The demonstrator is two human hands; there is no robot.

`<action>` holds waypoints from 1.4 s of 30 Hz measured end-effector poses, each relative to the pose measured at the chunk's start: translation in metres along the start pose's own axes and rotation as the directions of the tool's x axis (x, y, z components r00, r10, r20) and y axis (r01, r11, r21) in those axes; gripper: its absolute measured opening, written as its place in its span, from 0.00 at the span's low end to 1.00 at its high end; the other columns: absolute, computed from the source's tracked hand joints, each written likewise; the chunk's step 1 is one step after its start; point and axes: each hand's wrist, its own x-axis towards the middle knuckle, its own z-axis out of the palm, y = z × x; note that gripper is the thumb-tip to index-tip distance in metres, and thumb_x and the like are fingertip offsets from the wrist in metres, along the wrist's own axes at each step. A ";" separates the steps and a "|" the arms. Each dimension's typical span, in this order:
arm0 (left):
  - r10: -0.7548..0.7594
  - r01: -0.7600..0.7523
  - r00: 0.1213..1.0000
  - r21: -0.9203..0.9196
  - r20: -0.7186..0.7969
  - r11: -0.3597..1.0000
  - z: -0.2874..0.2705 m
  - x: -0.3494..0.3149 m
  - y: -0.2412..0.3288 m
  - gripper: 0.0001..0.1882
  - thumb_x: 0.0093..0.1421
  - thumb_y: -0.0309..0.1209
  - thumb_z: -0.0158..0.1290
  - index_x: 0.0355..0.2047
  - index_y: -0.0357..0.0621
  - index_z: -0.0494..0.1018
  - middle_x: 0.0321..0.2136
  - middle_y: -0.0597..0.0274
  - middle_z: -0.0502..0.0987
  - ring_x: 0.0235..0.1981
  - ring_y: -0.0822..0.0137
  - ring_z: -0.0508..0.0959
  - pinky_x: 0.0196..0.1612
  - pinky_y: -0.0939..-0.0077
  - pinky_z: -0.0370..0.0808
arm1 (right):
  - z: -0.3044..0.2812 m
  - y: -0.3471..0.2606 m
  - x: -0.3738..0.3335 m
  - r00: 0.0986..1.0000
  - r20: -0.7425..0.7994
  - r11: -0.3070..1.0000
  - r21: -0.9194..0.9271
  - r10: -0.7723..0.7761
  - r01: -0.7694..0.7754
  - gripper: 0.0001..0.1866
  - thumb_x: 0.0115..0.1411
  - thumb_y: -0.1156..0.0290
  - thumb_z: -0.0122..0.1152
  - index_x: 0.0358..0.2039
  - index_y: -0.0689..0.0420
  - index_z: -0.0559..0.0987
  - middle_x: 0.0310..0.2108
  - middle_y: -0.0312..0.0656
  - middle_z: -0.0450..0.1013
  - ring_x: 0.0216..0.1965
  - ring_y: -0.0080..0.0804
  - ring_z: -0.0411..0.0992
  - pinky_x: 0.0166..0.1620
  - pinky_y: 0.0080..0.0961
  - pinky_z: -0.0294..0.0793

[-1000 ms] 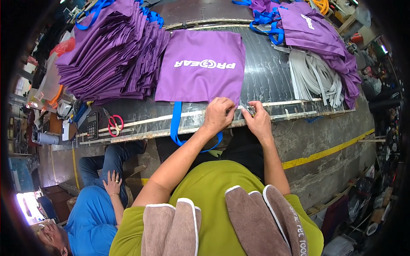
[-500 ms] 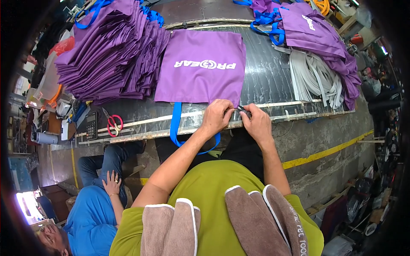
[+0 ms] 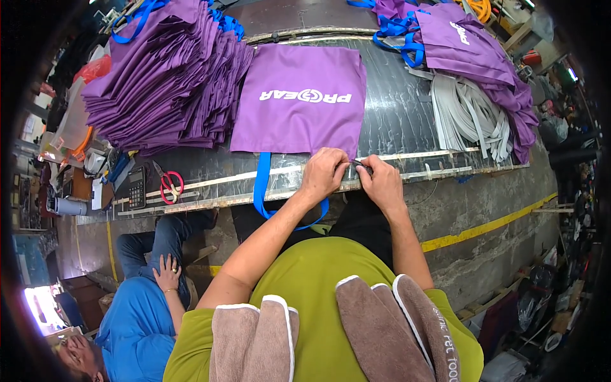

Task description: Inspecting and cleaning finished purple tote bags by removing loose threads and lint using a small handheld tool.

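Observation:
A purple cloth bag (image 3: 299,76) with white print lies flat on the dark table in front of me, its blue handle (image 3: 261,181) looping down over the near edge. My left hand (image 3: 324,172) pinches the bag's near right corner between thumb and fingers. Right beside it, my right hand (image 3: 383,181) is closed round a small black tool (image 3: 360,164) that looks like thread snips. Its tip points at the bag's corner, close to the left fingertips. Most of the tool is hidden by my fingers.
A tall stack of purple bags (image 3: 165,89) stands left, more purple bags (image 3: 464,48) and a bundle of grey-white strips (image 3: 468,114) right. Pink-handled scissors (image 3: 170,186) and a calculator (image 3: 136,187) lie near the front edge. A person in blue (image 3: 137,325) sits at my left.
My right hand has shifted slightly left, toward the bag's corner, and less of the black tool shows. The left hand and the bag stay in place.

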 end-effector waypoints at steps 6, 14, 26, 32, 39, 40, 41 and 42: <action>-0.046 0.046 0.999 -0.002 -0.011 0.999 0.002 0.000 -0.001 0.07 0.64 0.23 0.64 0.42 0.41 0.79 0.38 0.55 0.84 0.42 0.48 0.83 0.45 0.55 0.79 | -0.001 0.000 0.002 0.992 -0.093 0.987 0.142 0.083 -0.069 0.12 0.69 0.65 0.71 0.46 0.60 0.83 0.37 0.52 0.84 0.37 0.54 0.84 0.41 0.45 0.81; -0.233 0.219 0.970 -0.171 -0.069 0.961 0.006 -0.001 -0.007 0.04 0.76 0.25 0.54 0.45 0.36 0.74 0.36 0.49 0.86 0.37 0.49 0.87 0.41 0.60 0.82 | 0.006 -0.010 0.013 0.996 -0.030 0.974 0.212 0.090 -0.081 0.17 0.67 0.64 0.72 0.52 0.56 0.80 0.37 0.50 0.84 0.35 0.52 0.83 0.38 0.47 0.79; -0.266 0.249 0.963 -0.230 -0.046 0.941 0.003 0.001 -0.006 0.05 0.78 0.26 0.52 0.45 0.35 0.73 0.36 0.50 0.87 0.38 0.54 0.89 0.41 0.63 0.83 | 0.008 -0.012 0.001 0.991 -0.101 0.995 0.041 -0.089 0.094 0.11 0.66 0.66 0.74 0.42 0.57 0.81 0.35 0.49 0.84 0.35 0.55 0.84 0.36 0.47 0.80; -0.262 0.248 0.965 -0.240 -0.029 0.939 0.002 0.002 -0.004 0.06 0.79 0.27 0.51 0.46 0.36 0.71 0.37 0.50 0.88 0.39 0.54 0.90 0.42 0.63 0.83 | 0.013 -0.011 0.005 0.975 -0.168 0.989 0.014 -0.143 0.148 0.11 0.67 0.66 0.71 0.43 0.57 0.80 0.34 0.49 0.83 0.34 0.55 0.83 0.37 0.50 0.79; -0.309 0.246 0.945 -0.387 -0.109 0.889 0.002 -0.002 -0.004 0.04 0.79 0.25 0.48 0.48 0.37 0.69 0.41 0.48 0.86 0.41 0.53 0.89 0.44 0.60 0.84 | 0.003 -0.023 0.007 0.978 -0.019 0.978 0.037 0.207 -0.206 0.18 0.64 0.65 0.72 0.52 0.55 0.80 0.33 0.51 0.83 0.35 0.54 0.84 0.38 0.49 0.80; -0.335 0.258 0.936 -0.434 -0.110 0.863 0.002 -0.003 -0.006 0.05 0.79 0.25 0.49 0.50 0.36 0.68 0.45 0.47 0.85 0.43 0.57 0.88 0.47 0.63 0.84 | 0.008 -0.019 0.007 0.986 -0.016 0.985 0.027 0.168 -0.168 0.18 0.63 0.65 0.72 0.52 0.55 0.81 0.32 0.51 0.83 0.35 0.55 0.84 0.38 0.49 0.80; -0.360 0.269 0.926 -0.479 -0.108 0.835 0.002 -0.004 -0.008 0.07 0.79 0.25 0.49 0.52 0.35 0.67 0.48 0.46 0.85 0.46 0.62 0.87 0.49 0.65 0.84 | 0.014 -0.014 0.007 0.991 -0.012 0.991 0.018 0.132 -0.131 0.18 0.63 0.64 0.72 0.51 0.55 0.82 0.32 0.51 0.83 0.35 0.55 0.83 0.38 0.49 0.80; -0.356 0.266 0.929 -0.482 -0.104 0.835 0.003 -0.002 -0.007 0.07 0.79 0.25 0.49 0.52 0.35 0.67 0.48 0.46 0.85 0.46 0.62 0.87 0.49 0.65 0.84 | 0.020 -0.002 0.007 0.991 -0.018 0.991 0.015 0.135 -0.135 0.18 0.63 0.64 0.72 0.51 0.55 0.82 0.32 0.51 0.83 0.35 0.55 0.83 0.38 0.49 0.80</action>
